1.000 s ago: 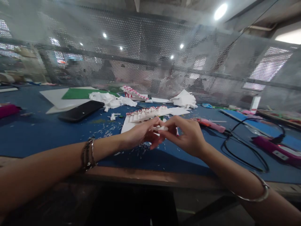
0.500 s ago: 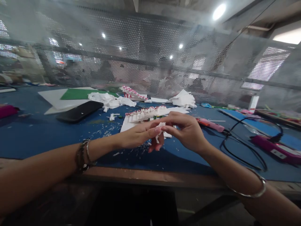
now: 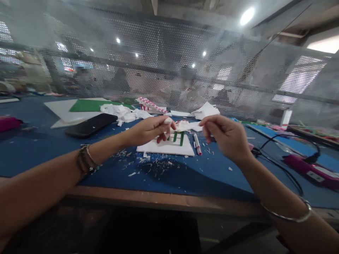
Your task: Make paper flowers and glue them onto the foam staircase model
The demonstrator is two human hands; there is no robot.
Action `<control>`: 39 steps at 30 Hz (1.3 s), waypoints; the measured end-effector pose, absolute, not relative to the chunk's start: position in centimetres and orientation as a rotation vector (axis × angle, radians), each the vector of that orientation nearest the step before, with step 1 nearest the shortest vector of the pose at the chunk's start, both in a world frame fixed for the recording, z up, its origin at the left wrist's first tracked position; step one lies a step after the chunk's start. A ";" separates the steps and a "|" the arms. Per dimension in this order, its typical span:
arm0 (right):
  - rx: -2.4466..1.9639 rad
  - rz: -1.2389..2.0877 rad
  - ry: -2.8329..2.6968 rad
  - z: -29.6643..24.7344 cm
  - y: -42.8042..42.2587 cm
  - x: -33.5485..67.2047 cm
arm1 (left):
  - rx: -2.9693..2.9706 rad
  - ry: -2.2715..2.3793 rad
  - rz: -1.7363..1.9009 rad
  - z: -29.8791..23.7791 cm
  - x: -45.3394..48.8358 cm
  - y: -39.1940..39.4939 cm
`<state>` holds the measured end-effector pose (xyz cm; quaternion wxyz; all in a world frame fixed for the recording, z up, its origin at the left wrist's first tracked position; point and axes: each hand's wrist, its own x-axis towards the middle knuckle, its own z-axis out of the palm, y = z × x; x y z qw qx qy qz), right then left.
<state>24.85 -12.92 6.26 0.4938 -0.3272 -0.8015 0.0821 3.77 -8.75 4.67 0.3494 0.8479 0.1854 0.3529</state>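
My left hand (image 3: 152,129) is closed, with a small wad of white tissue (image 3: 167,120) pinched at its fingertips. It hovers over a white foam board (image 3: 164,149) that bears a small model with green posts (image 3: 182,138) and a white and red top (image 3: 182,123). Part of this model is hidden behind that hand. My right hand (image 3: 226,137) is raised to the right of the model, its thumb and index finger close together beside a white strip (image 3: 192,125). Whether those fingers grip anything is unclear. Below them lies a white and red marker pen (image 3: 197,144).
White scraps (image 3: 156,167) litter the blue tabletop (image 3: 106,176). A black phone (image 3: 91,126), crumpled tissue (image 3: 119,112) and a green sheet (image 3: 87,105) lie left. Behind stands a pink-spotted model (image 3: 150,104). A purple power strip (image 3: 312,168) with a black cable (image 3: 280,167) is right.
My hands have parted: the left moved up and left with the tissue, the right moved right. The green posts, board and marker pen now show between them.
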 end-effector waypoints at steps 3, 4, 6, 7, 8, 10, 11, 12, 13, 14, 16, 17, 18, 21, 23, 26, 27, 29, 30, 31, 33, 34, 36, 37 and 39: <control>-0.923 0.140 -1.911 6.9 -12.6 26.4 | 2.242 0.564 0.910 4.5 3.4 -8.1; -0.951 0.100 -1.916 7.1 -12.5 26.9 | 2.256 0.567 0.885 4.4 3.5 -8.0; -1.003 -0.003 -1.914 7.4 -12.2 27.7 | 2.276 0.553 0.848 4.2 3.6 -8.1; -1.033 -0.058 -1.915 7.5 -12.1 28.1 | 2.283 0.547 0.844 4.1 3.7 -8.2; -1.070 -0.108 -1.930 7.6 -11.8 28.4 | 2.287 0.549 0.845 4.0 3.8 -8.2; -1.166 -0.185 -2.049 7.6 -11.2 29.0 | 2.296 0.580 0.852 3.9 3.8 -8.1; -1.221 -0.220 -2.158 7.5 -10.8 29.2 | 2.308 0.603 0.848 3.8 3.7 -8.1; -1.274 -0.258 -2.283 7.3 -10.4 29.4 | 2.327 0.623 0.836 3.8 3.6 -8.0; -1.316 -0.299 -2.407 7.1 -10.0 29.5 | 2.354 0.637 0.819 3.8 3.6 -8.0; -1.347 -0.341 -2.521 6.8 -9.6 29.6 | 2.386 0.642 0.798 3.8 3.5 -8.0; -1.369 -0.431 -2.712 6.1 -9.0 29.5 | 2.440 0.613 0.766 3.8 3.5 -8.0; -1.370 -0.465 -2.788 5.7 -8.8 29.3 | 2.452 0.589 0.760 3.8 3.5 -8.1; -1.365 -0.491 -2.848 5.4 -8.7 29.0 | 2.456 0.565 0.764 3.9 3.6 -8.2; -1.372 -0.562 -2.904 4.5 -8.9 28.2 | 2.463 0.530 0.787 3.9 3.9 -8.5; -1.382 -0.619 -2.895 4.3 -9.1 27.8 | 2.474 0.531 0.793 4.0 4.0 -8.7; -1.374 -0.731 -2.886 4.4 -9.7 27.4 | 2.469 0.526 0.815 3.9 4.1 -8.7; -1.352 -0.760 -2.877 4.6 -10.0 27.4 | 2.469 0.527 0.824 3.8 4.1 -8.7; -1.255 -0.729 -2.831 5.2 -10.8 27.5 | 2.481 0.533 0.841 3.6 4.1 -8.6; -1.172 -0.652 -2.777 5.5 -11.2 27.6 | 2.488 0.538 0.852 3.5 4.2 -8.6; -1.078 -0.539 -2.681 5.9 -11.6 27.7 | 2.493 0.541 0.864 3.4 4.2 -8.6; -0.879 -0.261 -2.351 6.7 -12.3 28.0 | 2.499 0.536 0.879 3.2 4.4 -8.6; -0.792 -0.109 -2.171 6.9 -12.6 28.1 | 2.501 0.534 0.875 3.1 4.5 -8.6; -0.639 0.183 -1.889 7.3 -13.1 28.2 | 2.495 0.528 0.844 2.8 4.7 -8.6; -0.567 0.314 -1.806 7.4 -13.3 28.1 | 2.485 0.528 0.825 2.7 4.7 -8.6; -0.458 0.527 -1.734 7.3 -13.4 27.7 | 2.447 0.529 0.803 2.4 4.9 -8.6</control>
